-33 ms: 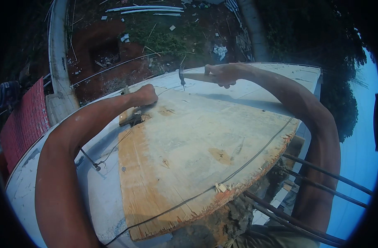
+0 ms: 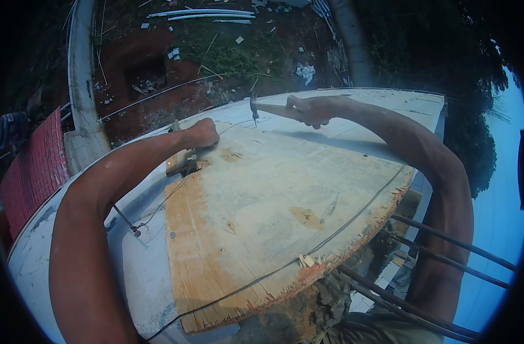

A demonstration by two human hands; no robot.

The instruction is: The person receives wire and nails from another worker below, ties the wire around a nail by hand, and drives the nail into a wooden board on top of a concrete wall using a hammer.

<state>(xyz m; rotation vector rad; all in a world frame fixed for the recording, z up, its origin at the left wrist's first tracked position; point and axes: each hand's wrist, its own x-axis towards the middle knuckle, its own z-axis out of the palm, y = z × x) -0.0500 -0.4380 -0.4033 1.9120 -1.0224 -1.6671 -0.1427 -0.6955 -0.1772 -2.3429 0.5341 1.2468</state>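
Head-worn fisheye view, facing down and outward, wooden board (image 2: pixel 267 195) near, ground (image 2: pixel 242 60) well beyond

Gripped by its pale handle in the right fingers (image 2: pixel 320 120): a hammer (image 2: pixel 275 109), dark head left of them, pointing down, well apart from the left fingers (image 2: pixel 206 132). Below and nearer than both sets of fingers, lying flat: a broad wooden panel (image 2: pixel 273 189), whitish and scuffed across the middle, bare yellow-brown along the left, splintered along the curved edge farthest from the fingers (contact with the left fingers hard to tell).
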